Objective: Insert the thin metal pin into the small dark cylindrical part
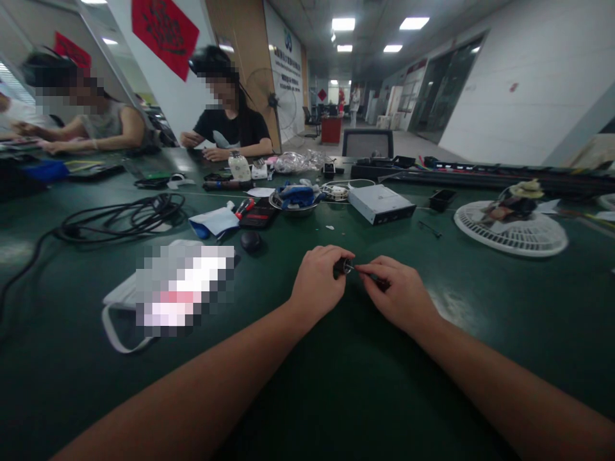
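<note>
My left hand [323, 276] is closed around a small dark cylindrical part with a shiny metal end [348, 265], which faces right. In my right hand [398, 288], a slim screwdriver [383, 282] is pinched, its dark handle partly hidden under the fingers. Its thin tip points left and meets the part's metal end; whether it sits inside cannot be told. Both hands are low over the dark green table [307, 378].
Left lie a white pouch [120, 291] under a blurred bright device, a black mouse [250, 241] and coiled cable [120, 218]. Beyond my hands are a bowl with blue cloth [298, 195] and a metal disc drive [379, 203]. A white fan grille [509, 234] lies right. Two people sit across.
</note>
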`<state>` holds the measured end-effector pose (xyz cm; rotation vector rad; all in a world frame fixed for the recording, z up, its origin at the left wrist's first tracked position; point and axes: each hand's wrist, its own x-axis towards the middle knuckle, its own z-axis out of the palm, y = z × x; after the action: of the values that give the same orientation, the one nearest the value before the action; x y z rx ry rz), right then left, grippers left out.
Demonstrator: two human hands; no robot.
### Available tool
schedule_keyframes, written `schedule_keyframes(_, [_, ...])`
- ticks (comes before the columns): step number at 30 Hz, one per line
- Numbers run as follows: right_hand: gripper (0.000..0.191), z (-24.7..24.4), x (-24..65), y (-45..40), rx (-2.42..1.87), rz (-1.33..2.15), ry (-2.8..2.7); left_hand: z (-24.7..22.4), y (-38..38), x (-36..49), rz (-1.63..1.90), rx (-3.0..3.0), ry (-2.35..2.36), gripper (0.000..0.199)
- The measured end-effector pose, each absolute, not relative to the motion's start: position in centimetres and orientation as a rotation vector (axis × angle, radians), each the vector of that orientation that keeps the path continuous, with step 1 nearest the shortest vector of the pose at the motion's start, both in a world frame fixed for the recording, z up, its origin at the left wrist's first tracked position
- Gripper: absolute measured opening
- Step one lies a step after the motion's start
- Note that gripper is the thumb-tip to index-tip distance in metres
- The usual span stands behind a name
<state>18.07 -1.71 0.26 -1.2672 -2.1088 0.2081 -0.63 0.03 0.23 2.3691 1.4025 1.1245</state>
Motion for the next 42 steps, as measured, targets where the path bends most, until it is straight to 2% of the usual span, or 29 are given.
schedule_keyframes(4, [0.023,0.17,18.11,-1.68,-1.378,0.159,-2.058,0.22,0.04,-0.61,1.139,2.366,1.401,0.033])
schedule_keyframes(10, [0.025,0.23,18.08,-1.79,-1.230,0.231,-2.142,0.18,0.06,-0.61,1.140,2.367,1.407,0.033])
schedule_keyframes(15, [0.024,0.09,18.14,-1.66,-1.386,0.138,-2.091,0.17,0.05,-0.63,1.138,2.386,1.416,0.034])
schedule_keyframes(21, [0.026,0.12,18.11,-1.67,-1.246,0.212,-2.157,0.17,0.10,-0.64,1.123,2.385,1.394,0.033])
schedule_keyframes(26, [0.024,0.11,18.13,-1.64,-1.406,0.130,-2.096,0.06,0.13,-0.61,1.149,2.385,1.407,0.036])
schedule_keyframes(31, [0.026,0.27,18.07,-1.81,-1.262,0.206,-2.183,0.12,0.17,-0.60,1.145,2.375,1.410,0.035])
schedule_keyframes(37, [0.024,0.35,18.07,-1.86,-1.444,0.118,-2.106,0.13,0.13,-0.61,1.134,2.375,1.419,0.035])
schedule_keyframes(42, [0.025,0.34,18.08,-1.90,-1.273,0.186,-2.195,0.22,0.01,-0.57,1.111,2.377,1.404,0.034])
